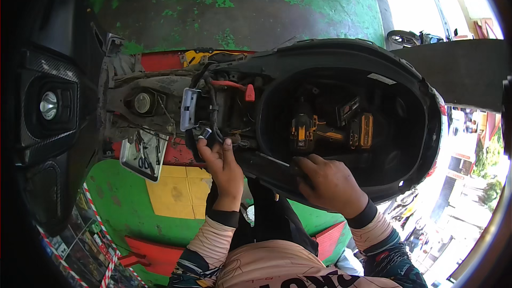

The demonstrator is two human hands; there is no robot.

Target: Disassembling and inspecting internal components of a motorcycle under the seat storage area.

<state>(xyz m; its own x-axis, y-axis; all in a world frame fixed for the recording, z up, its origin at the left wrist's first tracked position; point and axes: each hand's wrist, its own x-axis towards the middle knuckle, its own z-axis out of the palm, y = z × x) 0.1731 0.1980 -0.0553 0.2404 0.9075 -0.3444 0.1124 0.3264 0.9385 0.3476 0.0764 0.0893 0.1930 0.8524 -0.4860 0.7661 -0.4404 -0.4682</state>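
My left hand pinches a small silver cylindrical part beside black cables on a scooter's exposed frame. My right hand grips a thin metal screwdriver over the seat bucket's near rim, its shaft pointing left toward my left hand. Just above my left hand is a silver-grey rectangular part, with a red capped cable to its right. A round cap sits in the frame farther left. The black seat bucket holds a yellow-and-black drill and a battery pack.
A metal tray of hand tools sits below the frame on the left. The scooter's black front body fills the far left. Yellow mats lie on the green floor, with red ramps nearby. Other motorbikes stand at the upper right.
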